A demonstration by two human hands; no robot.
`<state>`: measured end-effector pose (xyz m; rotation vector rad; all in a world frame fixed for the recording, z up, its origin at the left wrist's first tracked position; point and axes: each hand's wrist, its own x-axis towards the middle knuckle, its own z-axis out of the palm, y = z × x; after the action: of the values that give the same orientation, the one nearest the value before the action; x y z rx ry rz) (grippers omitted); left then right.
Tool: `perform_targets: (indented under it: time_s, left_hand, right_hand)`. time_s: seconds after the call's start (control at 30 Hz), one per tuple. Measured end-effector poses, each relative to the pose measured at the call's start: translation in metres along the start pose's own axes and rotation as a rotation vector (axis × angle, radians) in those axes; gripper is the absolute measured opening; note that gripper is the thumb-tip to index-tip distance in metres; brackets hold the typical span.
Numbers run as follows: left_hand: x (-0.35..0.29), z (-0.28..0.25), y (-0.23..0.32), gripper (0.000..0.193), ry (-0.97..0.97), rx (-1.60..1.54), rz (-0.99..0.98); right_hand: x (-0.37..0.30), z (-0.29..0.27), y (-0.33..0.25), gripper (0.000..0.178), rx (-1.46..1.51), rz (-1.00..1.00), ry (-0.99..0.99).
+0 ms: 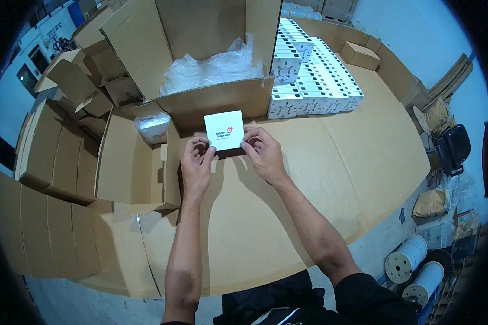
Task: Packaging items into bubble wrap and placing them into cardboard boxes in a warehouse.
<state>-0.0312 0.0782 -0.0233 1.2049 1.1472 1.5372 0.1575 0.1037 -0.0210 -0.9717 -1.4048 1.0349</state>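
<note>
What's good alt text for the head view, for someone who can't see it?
Seen from above, both hands, left hand and right hand, hold a small white box over a cardboard-covered table. Behind it stands an open carton lined with clear plastic, with stacked white boxes to its right and flat cartons on the left.

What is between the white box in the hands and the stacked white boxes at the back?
In the head view, only bare cardboard separates the white box from the stack.

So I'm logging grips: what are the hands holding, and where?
Both hands, left hand and right hand, hold a small white box by its lower corners.
</note>
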Motion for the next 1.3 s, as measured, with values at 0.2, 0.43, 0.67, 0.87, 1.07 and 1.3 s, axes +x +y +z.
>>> perform_targets:
  time_s: [0.2, 0.43, 0.67, 0.87, 1.07, 1.3]
  left_hand:
    - [-0.002, 0.009, 0.011, 0.033, 0.025, 0.249, -0.030]
    - [-0.006, 0.010, 0.017, 0.034, 0.056, 0.631, 0.098]
    - [-0.005, 0.005, 0.012, 0.034, 0.019, 0.602, 0.119]
    - [-0.008, 0.014, 0.019, 0.051, 0.039, 0.624, 0.127]
    - [-0.021, 0.018, 0.036, 0.033, 0.204, 0.526, 0.255]
    - [0.016, 0.039, 0.097, 0.015, 0.301, 0.587, 0.466]
  right_hand:
    - [0.005, -0.003, 0.000, 0.024, -0.114, 0.026, 0.039]
    - [0.002, -0.005, -0.003, 0.027, -0.261, -0.037, 0.020]
    - [0.003, -0.006, -0.004, 0.030, -0.276, -0.002, -0.002]
    - [0.005, -0.013, -0.002, 0.043, -0.225, -0.100, -0.013]
    - [0.004, -0.012, 0.012, 0.043, -0.108, 0.009, 0.095]
    - [0.002, -0.009, 0.015, 0.037, -0.133, -0.008, 0.143]
